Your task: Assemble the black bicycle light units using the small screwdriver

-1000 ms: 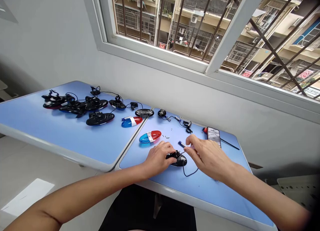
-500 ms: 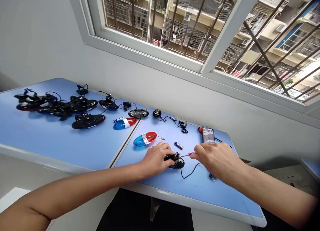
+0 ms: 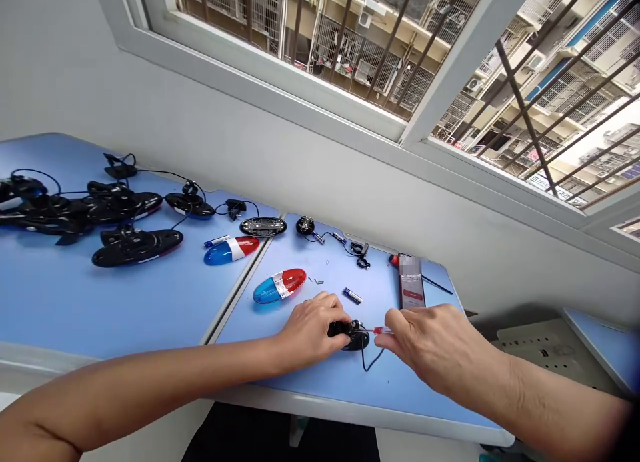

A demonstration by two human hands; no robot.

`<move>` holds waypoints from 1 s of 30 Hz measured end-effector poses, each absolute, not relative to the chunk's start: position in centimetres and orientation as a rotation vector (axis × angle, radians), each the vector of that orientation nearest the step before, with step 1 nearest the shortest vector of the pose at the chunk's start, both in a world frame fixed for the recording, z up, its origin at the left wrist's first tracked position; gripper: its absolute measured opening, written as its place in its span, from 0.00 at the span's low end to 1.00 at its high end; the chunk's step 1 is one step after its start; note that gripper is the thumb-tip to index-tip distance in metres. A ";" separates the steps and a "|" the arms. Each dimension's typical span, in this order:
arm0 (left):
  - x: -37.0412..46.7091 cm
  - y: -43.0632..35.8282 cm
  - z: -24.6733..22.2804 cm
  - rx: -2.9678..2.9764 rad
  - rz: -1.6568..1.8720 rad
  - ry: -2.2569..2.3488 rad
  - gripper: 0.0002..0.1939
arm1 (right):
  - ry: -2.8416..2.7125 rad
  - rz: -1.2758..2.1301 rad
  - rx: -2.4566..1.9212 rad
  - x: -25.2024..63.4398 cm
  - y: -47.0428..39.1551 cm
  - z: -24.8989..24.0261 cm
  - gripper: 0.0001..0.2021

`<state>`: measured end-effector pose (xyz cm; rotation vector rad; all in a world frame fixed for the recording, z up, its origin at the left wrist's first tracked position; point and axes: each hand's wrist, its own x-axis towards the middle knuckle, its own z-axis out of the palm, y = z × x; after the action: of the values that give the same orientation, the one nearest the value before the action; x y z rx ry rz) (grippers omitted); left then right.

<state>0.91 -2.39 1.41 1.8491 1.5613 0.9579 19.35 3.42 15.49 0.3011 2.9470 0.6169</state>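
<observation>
My left hand [image 3: 316, 329] is closed on a black oval lamp base [image 3: 357, 341], pressing it to the blue tabletop near the front edge. A screwdriver [image 3: 381, 330] with a reddish clear handle lies in my closed right hand [image 3: 425, 342], its shaft reaching left to the clamp on the base. Where exactly the tip touches is too small to tell. A thin black cable [image 3: 367, 367] loops out from the base beneath my right hand. Behind my left hand rests a red and blue light cover [image 3: 280, 286], with tiny screws [image 3: 318, 281] beside it. A battery [image 3: 353, 295] lies between.
Several black lamp units [image 3: 135, 245] with cables crowd the left table. Another red and blue cover [image 3: 231, 251] and an opened base [image 3: 263, 227] lie near the table seam. At the back are a round black part [image 3: 305, 225], a clamp [image 3: 363, 254] and a phone [image 3: 411, 282].
My view has shifted, so the left-side items sit farther left. My right hand has come closer to the base with the screwdriver, and the phone's screen shows something different.
</observation>
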 end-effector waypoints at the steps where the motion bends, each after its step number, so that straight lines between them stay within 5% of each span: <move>1: 0.9 -2.4 1.4 1.850 0.970 1.555 0.09 | 2.952 0.636 0.308 19.2 3.5 15.6 0.15; 8: 0.4 -2.5 1.5 1.783 1.015 1.551 0.09 | 2.827 0.680 0.265 18.4 2.8 16.7 0.03; 20: 0.9 -2.7 1.1 1.842 1.031 1.549 0.09 | 2.838 0.718 0.254 17.8 2.9 16.5 0.15; 26: 0.7 -2.5 1.1 1.834 1.014 1.550 0.08 | 2.760 0.804 0.239 17.6 2.8 17.1 0.05; 30: 0.8 -2.6 1.1 1.828 1.021 1.546 0.09 | 2.800 0.871 -0.031 18.0 3.0 17.0 0.09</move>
<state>0.76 -2.56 1.09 1.8280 1.5459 1.0212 18.03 2.96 16.99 -0.0310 2.8001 0.8710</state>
